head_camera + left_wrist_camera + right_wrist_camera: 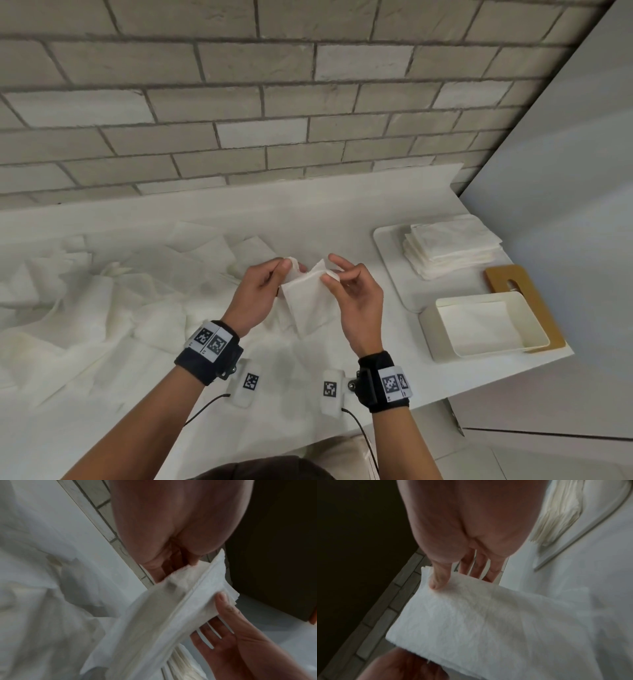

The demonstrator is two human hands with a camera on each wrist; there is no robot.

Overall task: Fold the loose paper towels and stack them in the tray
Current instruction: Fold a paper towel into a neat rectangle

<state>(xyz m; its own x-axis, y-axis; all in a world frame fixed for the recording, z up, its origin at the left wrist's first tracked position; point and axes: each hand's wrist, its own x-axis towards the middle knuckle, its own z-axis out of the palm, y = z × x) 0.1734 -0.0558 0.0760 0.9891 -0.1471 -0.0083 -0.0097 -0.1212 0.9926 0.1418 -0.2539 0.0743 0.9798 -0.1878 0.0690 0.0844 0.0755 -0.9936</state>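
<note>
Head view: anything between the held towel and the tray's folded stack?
Only bare countertop between paper towel and stack, head view.

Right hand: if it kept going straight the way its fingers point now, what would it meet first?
Probably the left hand. The right hand pinches the folded paper towel with its fingers aimed left and slightly away, towards the other pinch. Depth is unclear, so it might pass just behind.

Right hand (462,527) pinches a folded paper towel (471,622) corner, thumb on top.
</note>
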